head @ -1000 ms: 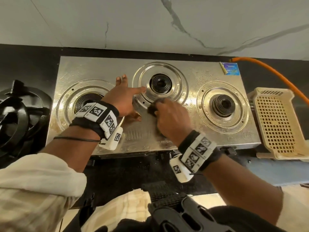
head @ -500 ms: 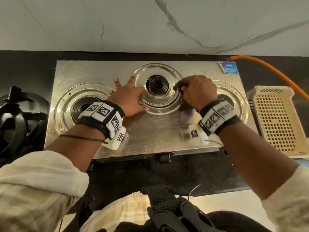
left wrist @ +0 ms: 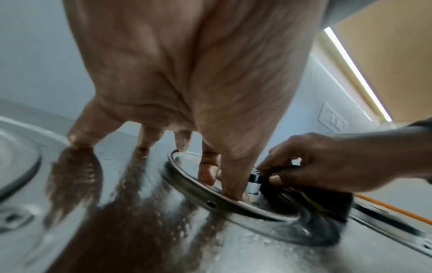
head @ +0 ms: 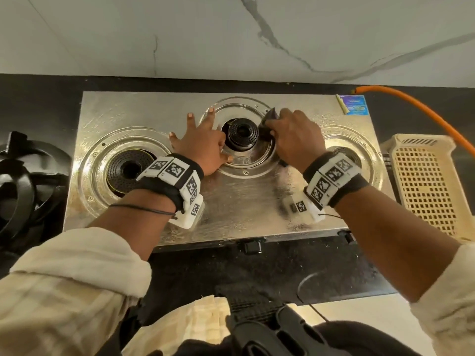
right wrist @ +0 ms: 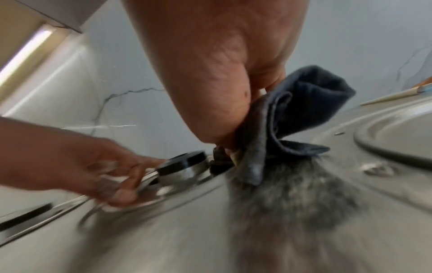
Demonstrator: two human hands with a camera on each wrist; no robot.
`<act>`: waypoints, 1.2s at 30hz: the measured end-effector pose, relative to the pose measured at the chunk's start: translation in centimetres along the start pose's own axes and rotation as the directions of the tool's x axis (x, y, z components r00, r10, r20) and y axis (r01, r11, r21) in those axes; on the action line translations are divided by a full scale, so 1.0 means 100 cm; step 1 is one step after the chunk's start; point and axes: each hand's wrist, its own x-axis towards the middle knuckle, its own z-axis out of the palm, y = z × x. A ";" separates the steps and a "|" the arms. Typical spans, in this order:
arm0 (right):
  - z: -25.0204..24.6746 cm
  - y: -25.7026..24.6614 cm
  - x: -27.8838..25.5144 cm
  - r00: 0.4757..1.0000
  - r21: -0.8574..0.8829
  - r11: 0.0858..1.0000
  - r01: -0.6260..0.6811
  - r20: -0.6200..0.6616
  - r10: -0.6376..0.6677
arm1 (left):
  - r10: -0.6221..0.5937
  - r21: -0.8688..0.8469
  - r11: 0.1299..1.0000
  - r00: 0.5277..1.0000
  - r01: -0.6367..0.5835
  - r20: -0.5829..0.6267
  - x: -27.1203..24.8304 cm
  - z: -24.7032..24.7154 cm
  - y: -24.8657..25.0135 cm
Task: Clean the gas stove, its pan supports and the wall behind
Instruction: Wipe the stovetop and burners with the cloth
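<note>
A steel three-burner gas stove (head: 239, 201) lies on a black counter, its pan supports off. My right hand (head: 293, 134) grips a dark grey cloth (head: 268, 122) (right wrist: 294, 110) against the right side of the middle burner (head: 243, 133) and its ring. My left hand (head: 203, 145) lies flat with fingers spread, pressing on the left edge of that ring (left wrist: 224, 199). The white marble wall (head: 231, 34) rises behind the stove.
Black pan supports (head: 23, 181) are stacked on the counter at the left. A cream plastic basket (head: 426, 183) stands right of the stove. An orange gas hose (head: 416, 109) runs behind it. A blue sticker (head: 354, 105) marks the stove's back right corner.
My right hand carried the cloth from the stove's front middle, round the middle burner's right side, toward the back. My left hand slid forward onto the ring's left edge.
</note>
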 end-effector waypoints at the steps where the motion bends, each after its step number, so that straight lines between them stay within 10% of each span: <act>1: 0.001 -0.004 -0.009 0.999 0.007 1.000 0.027 0.017 -0.027 | 0.004 0.002 1.000 1.000 -0.004 0.004 0.000 -0.001 -0.001; 10: 0.001 -0.024 -0.044 0.992 0.009 0.993 0.115 0.056 -0.115 | 0.041 0.078 0.996 0.999 -0.039 -0.024 0.007 -0.001 -0.005; 21: -0.010 -0.014 0.043 0.998 0.104 0.992 0.066 -0.005 -0.066 | 0.064 0.042 0.997 0.997 -0.063 -0.033 0.013 0.005 -0.010; 36: -0.004 -0.033 -0.033 0.993 0.018 1.000 -0.007 0.117 0.005 | 0.055 0.021 0.998 0.997 -0.053 -0.056 0.011 0.006 -0.011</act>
